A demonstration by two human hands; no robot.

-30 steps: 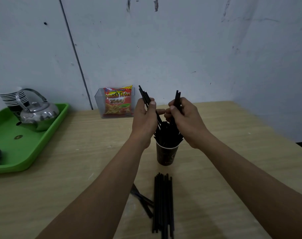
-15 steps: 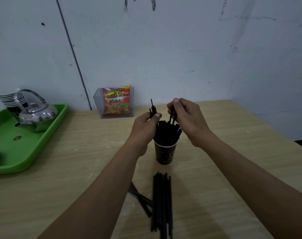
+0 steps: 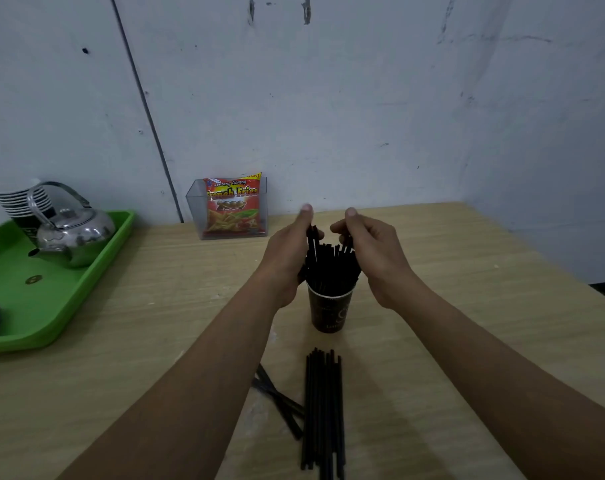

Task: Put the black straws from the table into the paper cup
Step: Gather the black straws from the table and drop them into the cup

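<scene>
Black plastic straws [image 3: 328,268], raised 1 s earlier, sat in dark paper cup [image 3: 330,313]; L hand [image 3: 287,258] & R hand [image 3: 373,251] still pinched tops. Loose straw bundle [image 3: 323,410] remained pending.

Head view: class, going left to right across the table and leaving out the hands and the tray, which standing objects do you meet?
Steel kettle → French Fries packet → paper cup holding black straws.

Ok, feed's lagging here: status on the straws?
Both left hand and right hand pinching straws in paper cup. Loose bundle on table. Nothing blocking.
</scene>
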